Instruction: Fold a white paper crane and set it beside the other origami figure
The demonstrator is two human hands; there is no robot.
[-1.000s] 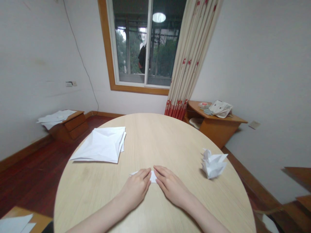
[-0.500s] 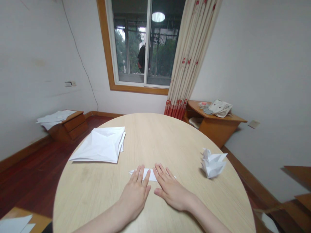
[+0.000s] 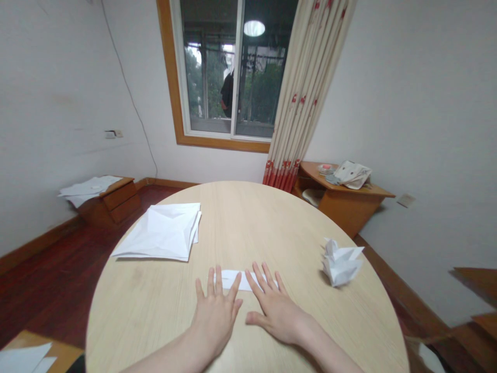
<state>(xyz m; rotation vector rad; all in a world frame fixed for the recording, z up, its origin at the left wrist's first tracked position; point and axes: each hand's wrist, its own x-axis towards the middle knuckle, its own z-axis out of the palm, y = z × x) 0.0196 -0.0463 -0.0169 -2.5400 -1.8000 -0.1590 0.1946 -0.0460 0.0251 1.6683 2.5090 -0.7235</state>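
Note:
A narrow strip of folded white paper (image 3: 232, 280) lies flat on the round wooden table (image 3: 248, 217) in front of me. My left hand (image 3: 215, 311) rests with spread fingers over its left part. Over its right part lies my right hand (image 3: 274, 305), fingers fanned out and thumb apart. Both palms face down, and the fingers hide the ends of the strip. Neither hand grips anything.
On the table's left lies a stack of creased white sheets (image 3: 159, 233). Several folded pointed paper pieces (image 3: 341, 264) stand in a cluster at the right. Beyond the table are a drawer cabinet (image 3: 120, 204) and a corner desk (image 3: 345, 204) with a cloth bag (image 3: 351, 173).
The fingers of both hands have spread wider apart. My left fingers have shifted left, uncovering more of the paper strip between them. The stack and the pointed pieces stay put.

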